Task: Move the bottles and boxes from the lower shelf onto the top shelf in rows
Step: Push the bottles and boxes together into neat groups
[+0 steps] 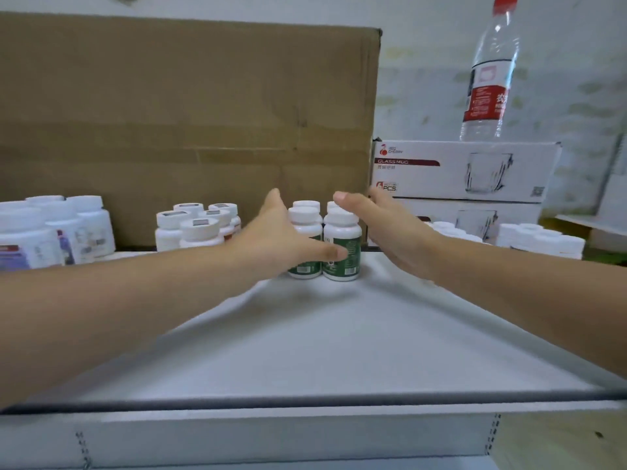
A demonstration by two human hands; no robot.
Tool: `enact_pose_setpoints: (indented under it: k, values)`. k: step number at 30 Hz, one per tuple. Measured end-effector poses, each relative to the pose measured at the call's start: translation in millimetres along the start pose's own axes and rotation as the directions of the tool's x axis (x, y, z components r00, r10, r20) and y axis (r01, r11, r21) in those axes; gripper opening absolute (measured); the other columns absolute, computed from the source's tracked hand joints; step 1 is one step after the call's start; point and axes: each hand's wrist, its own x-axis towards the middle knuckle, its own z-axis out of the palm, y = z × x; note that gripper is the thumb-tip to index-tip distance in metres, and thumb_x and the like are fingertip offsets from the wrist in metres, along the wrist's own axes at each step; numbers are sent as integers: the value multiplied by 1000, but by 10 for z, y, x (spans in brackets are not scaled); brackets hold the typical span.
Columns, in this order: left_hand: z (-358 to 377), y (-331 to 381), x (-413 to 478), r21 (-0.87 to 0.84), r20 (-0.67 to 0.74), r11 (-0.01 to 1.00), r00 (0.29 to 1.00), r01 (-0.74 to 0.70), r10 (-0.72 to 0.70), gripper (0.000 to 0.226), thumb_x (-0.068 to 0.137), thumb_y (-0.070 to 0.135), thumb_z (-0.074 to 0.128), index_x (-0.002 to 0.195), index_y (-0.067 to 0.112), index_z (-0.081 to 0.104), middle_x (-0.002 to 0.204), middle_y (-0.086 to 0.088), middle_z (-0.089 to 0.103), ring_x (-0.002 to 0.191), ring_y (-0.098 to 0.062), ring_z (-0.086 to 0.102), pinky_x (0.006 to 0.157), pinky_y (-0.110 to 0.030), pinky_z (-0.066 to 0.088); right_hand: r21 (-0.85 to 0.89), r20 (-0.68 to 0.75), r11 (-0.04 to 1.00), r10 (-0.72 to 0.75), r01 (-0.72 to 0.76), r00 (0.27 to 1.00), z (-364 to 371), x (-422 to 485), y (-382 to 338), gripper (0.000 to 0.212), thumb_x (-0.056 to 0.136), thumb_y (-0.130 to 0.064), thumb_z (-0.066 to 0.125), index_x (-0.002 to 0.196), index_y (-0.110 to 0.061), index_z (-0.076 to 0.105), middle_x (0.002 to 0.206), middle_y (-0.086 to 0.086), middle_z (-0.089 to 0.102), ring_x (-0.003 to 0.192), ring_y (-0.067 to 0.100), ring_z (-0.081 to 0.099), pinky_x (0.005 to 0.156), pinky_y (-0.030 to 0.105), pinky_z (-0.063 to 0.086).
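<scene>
— Green-label bottles (pixel 342 245), where?
— Standing clustered on the white shelf (pixel 322 351), between the two hands.
— Gripped?
— No. The left hand (pixel 281 235) lies flat against their left side, thumb on the front bottle; the right hand (pixel 383 225), fingers straight, flanks their right.

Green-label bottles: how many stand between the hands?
4: front-left bottle, front-right bottle, rear-left bottle, rear-right bottle, in a square block. The rear labels are hidden; more could hide behind.

glossy plastic bottles (pixel 342 247), matt cardboard box (pixel 186 113)
</scene>
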Motion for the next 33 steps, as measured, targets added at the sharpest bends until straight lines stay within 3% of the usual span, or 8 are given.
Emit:
enact_pose_setpoints:
  k: [5, 7, 9, 11, 19, 25, 29, 33]
  values:
    - [100, -169, 229, -115, 65, 993, 998, 14, -6, 124, 31, 45, 91, 135, 15, 31, 114, 5, 64, 108, -16, 62, 95, -41, 52, -104, 45, 994, 29, -24, 999, 91, 42, 247, 122, 40, -73, 82, 140, -16, 38, 132, -3, 61, 122, 14, 58, 107, 44, 43]
    - [136, -222, 288, -144, 91, 990, 996, -4, 17, 138, 23, 48, 90, 141, 18, 26, 118, 6, 64, 112, -16, 62, 98, -41, 51, -115, 95, 993, 8, 3, 995, 85, 55, 303, 96, 54, -59, 87, 131, -17, 48, 123, 0, 67, 116, 16, 63, 104, 43, 46]
    - [161, -299, 321, -192, 102, 981, 994, -17, 37, 149, 17, 50, 94, 146, 29, 21, 123, 7, 63, 116, -16, 60, 100, -40, 50, -89, 172, 996, -14, 29, 985, 64, 27, 299, 62, 76, -30, 79, 129, -13, 52, 124, 5, 67, 118, 20, 62, 106, 41, 46]
    - [164, -367, 348, -234, 105, 972, 993, -26, 52, 152, 13, 53, 96, 145, 35, 23, 125, 8, 62, 117, -17, 60, 99, -40, 50, -62, 208, 997, -25, 38, 978, 31, 12, 300, 56, 79, -24, 74, 130, -15, 52, 126, 4, 67, 120, 19, 61, 107, 42, 44]
    - [134, -451, 447, -327, 262, 944, 957, -37, 128, 117, 36, 31, 102, 137, 19, 44, 124, -2, 67, 113, -21, 66, 99, -41, 51, 43, 268, 999, -17, 6, 963, -28, 77, 377, 64, 80, -22, 77, 136, -15, 48, 131, 7, 64, 123, 23, 59, 109, 45, 42]
    - [148, -479, 490, -238, 233, 965, 959, -107, 164, 113, 37, 41, 101, 134, 19, 48, 120, 2, 69, 110, -19, 67, 97, -41, 52, 124, 281, 992, -25, -11, 959, -51, 94, 399, 60, 77, -14, 73, 132, -11, 51, 128, 11, 65, 120, 27, 60, 107, 44, 44]
    - [130, -485, 490, -203, 256, 971, 950, -127, 177, 86, 46, 35, 97, 123, 26, 61, 115, 3, 72, 109, -19, 68, 99, -42, 51, 142, 270, 990, -17, -23, 963, -52, 112, 411, 62, 76, -14, 76, 133, -11, 51, 127, 10, 65, 119, 26, 61, 106, 45, 45]
    - [124, -466, 481, -136, 242, 980, 955, -144, 174, 86, 41, 46, 96, 119, 31, 65, 114, 4, 72, 110, -21, 67, 100, -43, 50, 130, 277, 991, -24, -12, 960, -51, 105, 411, 57, 77, -13, 78, 129, -10, 54, 126, 10, 66, 118, 26, 62, 105, 44, 46]
